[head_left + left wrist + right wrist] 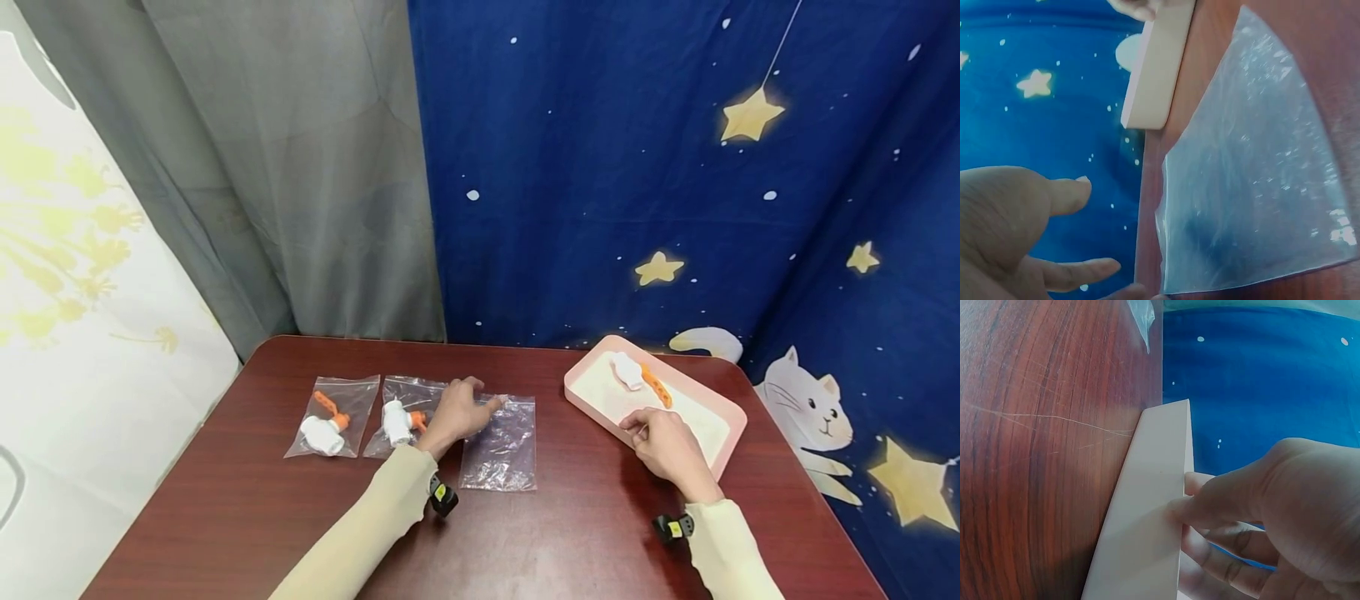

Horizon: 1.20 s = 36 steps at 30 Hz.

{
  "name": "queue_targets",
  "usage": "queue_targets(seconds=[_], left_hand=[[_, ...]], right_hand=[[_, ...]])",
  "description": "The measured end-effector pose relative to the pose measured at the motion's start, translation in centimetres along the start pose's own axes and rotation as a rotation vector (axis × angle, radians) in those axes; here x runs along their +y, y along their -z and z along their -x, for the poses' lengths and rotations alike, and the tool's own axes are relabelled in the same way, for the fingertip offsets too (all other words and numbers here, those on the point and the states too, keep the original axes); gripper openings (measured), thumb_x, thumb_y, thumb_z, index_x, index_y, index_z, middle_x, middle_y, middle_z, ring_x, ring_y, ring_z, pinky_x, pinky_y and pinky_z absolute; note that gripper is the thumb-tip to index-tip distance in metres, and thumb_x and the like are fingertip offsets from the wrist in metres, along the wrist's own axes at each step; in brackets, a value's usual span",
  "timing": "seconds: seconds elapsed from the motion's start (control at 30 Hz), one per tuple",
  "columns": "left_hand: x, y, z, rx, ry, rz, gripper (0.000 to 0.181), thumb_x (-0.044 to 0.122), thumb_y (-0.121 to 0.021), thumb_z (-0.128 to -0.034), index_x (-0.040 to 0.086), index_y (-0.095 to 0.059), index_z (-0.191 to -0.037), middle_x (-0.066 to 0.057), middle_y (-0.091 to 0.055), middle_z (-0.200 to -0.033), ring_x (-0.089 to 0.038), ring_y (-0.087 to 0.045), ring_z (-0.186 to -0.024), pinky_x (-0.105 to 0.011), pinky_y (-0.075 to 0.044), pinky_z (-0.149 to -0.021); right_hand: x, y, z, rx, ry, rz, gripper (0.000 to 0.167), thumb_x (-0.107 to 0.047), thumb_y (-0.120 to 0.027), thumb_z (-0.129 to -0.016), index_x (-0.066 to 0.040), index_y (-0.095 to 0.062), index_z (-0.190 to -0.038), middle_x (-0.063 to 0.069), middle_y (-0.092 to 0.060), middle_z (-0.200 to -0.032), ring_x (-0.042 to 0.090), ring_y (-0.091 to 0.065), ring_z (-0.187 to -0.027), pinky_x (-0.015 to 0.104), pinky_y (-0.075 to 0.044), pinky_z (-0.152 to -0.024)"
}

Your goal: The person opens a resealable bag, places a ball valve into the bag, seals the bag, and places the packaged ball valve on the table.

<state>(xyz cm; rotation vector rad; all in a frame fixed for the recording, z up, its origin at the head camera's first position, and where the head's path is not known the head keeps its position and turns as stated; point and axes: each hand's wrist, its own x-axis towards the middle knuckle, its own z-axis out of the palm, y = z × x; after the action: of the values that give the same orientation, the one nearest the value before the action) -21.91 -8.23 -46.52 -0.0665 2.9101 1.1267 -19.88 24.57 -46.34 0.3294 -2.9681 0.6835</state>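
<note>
My left hand, fingers spread, is at the top edge of a flat clear zip bag; nothing shows inside the bag. In the left wrist view, the thumb and fingers are apart beside the bag's edge. At the near side of a pink tray, my right hand pinches the rim, its thumb on the outer wall and its other fingers inside. In the tray lies a white plastic tap-like part with an orange handle.
Left of my left hand lie two more clear zip bags, each holding a white part with an orange handle. The reddish-brown table ends at grey and blue curtains behind.
</note>
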Motion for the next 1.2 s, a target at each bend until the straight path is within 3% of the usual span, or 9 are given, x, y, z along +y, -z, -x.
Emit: queue_targets(seconds=[0.1, 0.27, 0.4, 0.6, 0.83, 0.93, 1.1, 1.2], left_hand=[[-0.1, 0.0, -0.7, 0.016, 0.037, -0.014, 0.061, 0.043, -0.074, -0.0923, -0.005, -0.063, -0.128, -0.026, -0.062, -0.126, -0.039, -0.058, -0.122, -0.052, -0.050, -0.105], [-0.1, -0.5, -1.7, 0.005, 0.070, -0.120, 0.056, 0.041, -0.075, -0.0906, -0.009, -0.066, -0.116, -0.030, -0.062, -0.121, -0.043, -0.060, -0.116, -0.052, -0.052, -0.101], [-0.1, -0.9, -2.3, 0.015, 0.089, -0.181, 0.047, 0.040, -0.076, -0.0896, -0.006, -0.072, -0.099, -0.027, -0.065, -0.111, -0.042, -0.064, -0.106, -0.051, -0.055, -0.093], [0.0, -1.5, -2.7, 0.054, 0.093, -0.283, 0.039, 0.038, -0.080, -0.0845, 0.000, -0.076, -0.085, -0.022, -0.073, -0.100, -0.037, -0.070, -0.094, -0.047, -0.060, -0.079], [0.1, -1.7, -3.1, 0.007, 0.138, -0.322, 0.029, 0.029, -0.086, -0.0794, 0.009, -0.069, -0.068, -0.014, -0.073, -0.087, -0.030, -0.069, -0.082, -0.042, -0.058, -0.066], [0.1, -1.8, -3.2, 0.004, 0.166, -0.315, 0.027, 0.027, -0.086, -0.0797, 0.006, -0.070, -0.073, -0.013, -0.072, -0.088, -0.032, -0.070, -0.084, -0.043, -0.059, -0.068], [0.0, -2.0, -3.6, 0.025, 0.205, -0.292, 0.037, 0.020, -0.082, -0.0813, -0.004, -0.064, -0.104, -0.020, -0.070, -0.104, -0.038, -0.070, -0.099, -0.049, -0.060, -0.081], [-0.2, -2.1, -3.8, 0.038, 0.216, -0.272, 0.035, 0.015, -0.077, -0.0827, -0.004, -0.060, -0.107, -0.022, -0.071, -0.104, -0.039, -0.070, -0.099, -0.049, -0.060, -0.082]], right_hand=[[0.0, 0.0, 0.0, -0.004, -0.006, -0.002, 0.023, 0.003, -0.058, -0.086, -0.010, -0.077, -0.091, 0.002, -0.072, -0.083, 0.019, -0.054, -0.072, 0.032, -0.042, -0.067], [0.0, 0.0, 0.0, -0.008, -0.013, -0.005, 0.024, 0.003, -0.058, -0.086, -0.010, -0.078, -0.091, 0.001, -0.071, -0.082, 0.019, -0.053, -0.072, 0.031, -0.041, -0.067], [0.1, 0.0, 0.0, -0.003, -0.008, -0.006, 0.024, 0.003, -0.058, -0.086, -0.010, -0.077, -0.090, 0.001, -0.071, -0.082, 0.019, -0.053, -0.072, 0.031, -0.041, -0.067], [0.1, 0.0, 0.0, -0.014, -0.025, -0.014, 0.025, 0.003, -0.057, -0.085, -0.010, -0.078, -0.091, 0.002, -0.071, -0.083, 0.019, -0.053, -0.072, 0.031, -0.041, -0.067], [0.3, -0.2, 0.0, -0.015, -0.034, -0.020, 0.025, 0.003, -0.057, -0.085, -0.011, -0.077, -0.091, 0.001, -0.070, -0.083, 0.019, -0.053, -0.073, 0.031, -0.040, -0.067], [0.3, -0.2, 0.0, -0.014, -0.035, -0.022, 0.025, 0.003, -0.057, -0.085, -0.011, -0.077, -0.091, 0.001, -0.069, -0.083, 0.019, -0.053, -0.073, 0.031, -0.040, -0.067], [0.2, -0.2, 0.0, -0.009, -0.038, -0.021, 0.025, 0.003, -0.057, -0.085, -0.011, -0.077, -0.092, 0.001, -0.070, -0.083, 0.019, -0.053, -0.073, 0.031, -0.040, -0.067], [0.1, -0.2, 0.1, -0.010, -0.038, -0.021, 0.023, 0.001, -0.059, -0.087, -0.010, -0.077, -0.092, 0.001, -0.070, -0.082, 0.019, -0.053, -0.072, 0.031, -0.040, -0.067]])
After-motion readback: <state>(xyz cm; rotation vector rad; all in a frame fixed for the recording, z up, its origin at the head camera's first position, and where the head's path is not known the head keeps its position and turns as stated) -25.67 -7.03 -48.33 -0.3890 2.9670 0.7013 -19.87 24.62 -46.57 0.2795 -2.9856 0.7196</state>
